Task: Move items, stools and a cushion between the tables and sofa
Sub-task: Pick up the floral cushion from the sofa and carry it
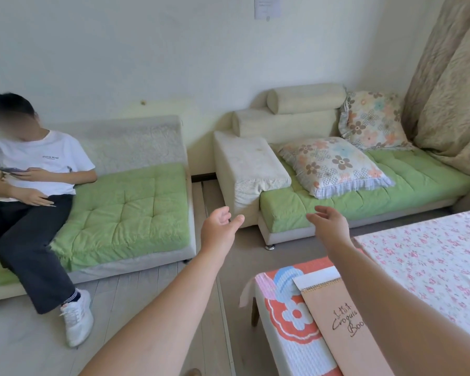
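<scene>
Both my arms reach forward over the floor toward the right sofa (407, 183). My left hand (219, 226) is open, fingers apart, holding nothing. My right hand (330, 223) is open too, just short of the sofa's front edge. A floral cushion (334, 165) lies flat on the green seat beyond my hands. A second floral cushion (372, 119) leans upright against the backrest. Below my right arm a brown sketchbook (339, 318) lies on a small table with an orange and white cover (291, 329).
A person in a white shirt sits on the left sofa (130, 210), holding a phone. A larger table with a pink flowered cloth (432, 261) stands at right. Beige curtains (451, 85) hang in the far right corner. Bare floor lies between the sofas.
</scene>
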Demonstrator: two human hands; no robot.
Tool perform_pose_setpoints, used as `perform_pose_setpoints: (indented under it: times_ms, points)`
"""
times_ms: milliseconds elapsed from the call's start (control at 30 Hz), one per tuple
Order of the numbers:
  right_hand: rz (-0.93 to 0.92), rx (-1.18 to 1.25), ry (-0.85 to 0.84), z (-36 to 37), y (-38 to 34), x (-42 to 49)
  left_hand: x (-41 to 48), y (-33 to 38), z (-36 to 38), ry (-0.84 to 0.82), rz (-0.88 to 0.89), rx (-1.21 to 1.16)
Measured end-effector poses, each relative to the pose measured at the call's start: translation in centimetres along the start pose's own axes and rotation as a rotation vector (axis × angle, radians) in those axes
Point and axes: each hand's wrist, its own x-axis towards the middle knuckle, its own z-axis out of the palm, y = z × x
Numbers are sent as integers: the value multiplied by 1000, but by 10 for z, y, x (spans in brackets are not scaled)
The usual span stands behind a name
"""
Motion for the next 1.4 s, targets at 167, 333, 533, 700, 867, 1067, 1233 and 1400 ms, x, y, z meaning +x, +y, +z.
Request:
perform_pose_setpoints:
  times_ms: [167, 333, 533, 700, 867, 1067, 1233, 1400]
  points:
    - [25, 27, 62, 65, -19, 65, 97, 1, -16, -61, 24, 25]
    - [87, 54, 106, 129, -49, 125, 206, 22, -42, -150, 46, 89]
    - [123, 49, 171, 173, -76, 196, 314, 34, -37, -212, 20, 93]
    - [157, 51, 240, 182, -77, 257, 387, 24, 0, -285, -11, 106]
    - [164, 104, 305, 183, -72, 343, 469, 27, 59, -334, 2, 142]
    - [189, 133, 368, 153, -83, 446, 551, 56, 147, -420, 6, 191]
    - [218, 120, 407, 122, -81, 498, 590, 62, 213, -487, -29, 219]
    - [269, 79, 480, 86, -67, 553, 621, 68, 293, -577, -55, 201]
